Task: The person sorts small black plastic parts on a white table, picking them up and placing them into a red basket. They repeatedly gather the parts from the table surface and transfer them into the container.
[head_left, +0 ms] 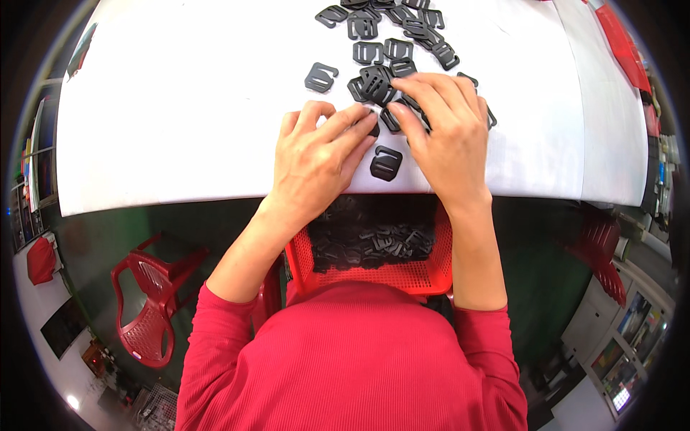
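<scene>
Red chair (pixel 147 305): stands on the floor, below the table's near-left edge, well apart from the hands.
Table (pixel 172 108): white top, its near edge just above the basket.
Left hand (pixel 316 158): rests near the middle of the near edge, fingers curled onto a black buckle at their tips; whether it pinches it I cannot tell.
Red basket (pixel 374 276): under the near edge, between the forearms, holding many black buckles.
Single buckle (pixel 386 163): lies between the hands, just inside the near edge.
Buckle pile (pixel 381 43): spread from the far edge down to the fingertips.
Right hand (pixel 445 133): palm down, fingers pressing on buckles at the pile's near end; grasp cannot be told.
</scene>
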Demonstrator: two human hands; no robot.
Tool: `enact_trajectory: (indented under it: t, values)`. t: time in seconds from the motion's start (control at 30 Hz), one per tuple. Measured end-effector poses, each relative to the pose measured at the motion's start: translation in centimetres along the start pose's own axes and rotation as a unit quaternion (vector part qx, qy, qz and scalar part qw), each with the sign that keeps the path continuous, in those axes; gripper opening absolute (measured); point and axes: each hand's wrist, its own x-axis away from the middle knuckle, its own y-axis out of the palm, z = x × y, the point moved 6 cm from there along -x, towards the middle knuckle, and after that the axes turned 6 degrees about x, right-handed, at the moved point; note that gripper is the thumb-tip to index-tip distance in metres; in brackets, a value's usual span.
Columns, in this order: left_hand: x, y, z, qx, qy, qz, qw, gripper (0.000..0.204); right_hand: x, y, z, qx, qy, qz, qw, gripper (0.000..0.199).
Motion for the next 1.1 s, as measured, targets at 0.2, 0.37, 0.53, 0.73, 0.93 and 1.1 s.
enact_trajectory:
  t: [0.2, 0.37, 0.53, 0.73, 0.93, 1.1]
  values:
    - [0.1, -1.5, -1.7, -0.023, -0.026, 0.039, 0.999, 0.028, -0.4, 1.5, -0.3, 0.064, -0.003, -0.034, 0.997, 0.024]
    - [-2.3, -0.2, -1.9, -0.022, -0.013, 0.034, 0.999, 0.025, -0.4, 0.7, 0.8, 0.102, 0.034, -0.038, 0.993, 0.018]
    - [-3.3, 0.6, -2.8, 0.026, -0.045, 0.028, 0.998, 0.019, -3.3, 1.5, 1.5, 0.037, -0.013, -0.021, 0.999, 0.019]
    - [-3.1, -1.9, -5.5, 0.058, -0.139, 0.043, 0.988, 0.021, -5.4, 4.9, 0.4, 0.095, -0.126, -0.062, 0.986, 0.02]
    - [-2.3, -1.8, -6.1, 0.024, -0.07, -0.054, 0.996, 0.032, -6.7, 5.9, 1.9, -0.209, 0.123, -0.164, 0.956, 0.018]
    - [-2.5, -2.1, -6.5, 0.018, -0.029, -0.059, 0.998, 0.032, -7.5, 3.9, 4.8, -0.13, 0.066, -0.109, 0.983, 0.021]
